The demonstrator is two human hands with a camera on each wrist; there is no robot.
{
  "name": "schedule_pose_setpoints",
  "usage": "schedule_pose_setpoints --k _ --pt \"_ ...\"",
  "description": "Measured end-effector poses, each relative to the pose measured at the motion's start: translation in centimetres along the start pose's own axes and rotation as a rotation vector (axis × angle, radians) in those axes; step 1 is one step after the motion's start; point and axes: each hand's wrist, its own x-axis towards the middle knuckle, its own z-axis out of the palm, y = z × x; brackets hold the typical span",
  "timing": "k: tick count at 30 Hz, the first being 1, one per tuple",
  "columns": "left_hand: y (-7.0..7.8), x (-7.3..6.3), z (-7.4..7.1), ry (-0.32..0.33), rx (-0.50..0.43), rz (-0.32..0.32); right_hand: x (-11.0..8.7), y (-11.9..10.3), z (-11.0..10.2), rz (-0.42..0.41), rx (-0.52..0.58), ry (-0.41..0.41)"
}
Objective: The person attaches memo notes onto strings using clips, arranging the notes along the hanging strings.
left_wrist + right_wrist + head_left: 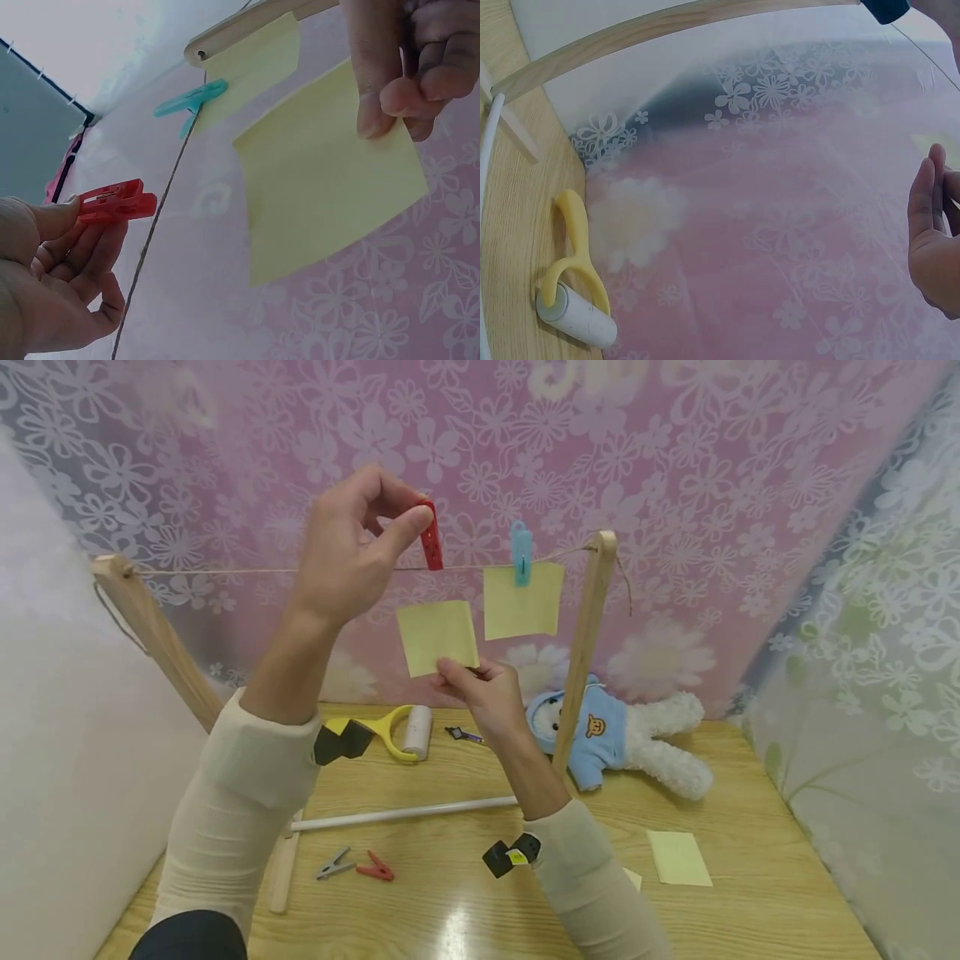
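Between thumb and fingers my left hand [348, 547] pinches a red clothespin [432, 537], its tip at the twine [225, 572]. Lower down, my right hand [491, 697] pinches a yellow paper note [438, 635] by its bottom right corner. That note hangs just below the twine, apart from the red clothespin. To its right, a light blue clothespin [521, 552] clips another yellow note [522, 610] to the twine. In the left wrist view, the red clothespin [116, 201] lies right beside the twine. The right wrist view shows my right hand [937, 259] only partly.
Wooden posts [588, 635] hold the twine's ends, with a white rod [405, 814] low between them. On the table lie grey [335, 863] and red [375, 866] clothespins, loose notes [678, 858], a yellow-handled lint roller [386, 731] and a plush toy [611, 731] behind the right post.
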Motion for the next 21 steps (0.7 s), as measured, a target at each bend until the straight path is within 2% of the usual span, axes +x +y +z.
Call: schedule_pose_setpoints --k 6,21 --pt "-0.5 0.4 0.3 -0.045 0.021 -0.041 0.5 0.2 0.1 -0.011 0.047 0.01" --pt "-1.1 -0.1 0.5 -0.082 0.064 -0.048 1.5 -0.9 0.6 0.006 0.128 0.047"
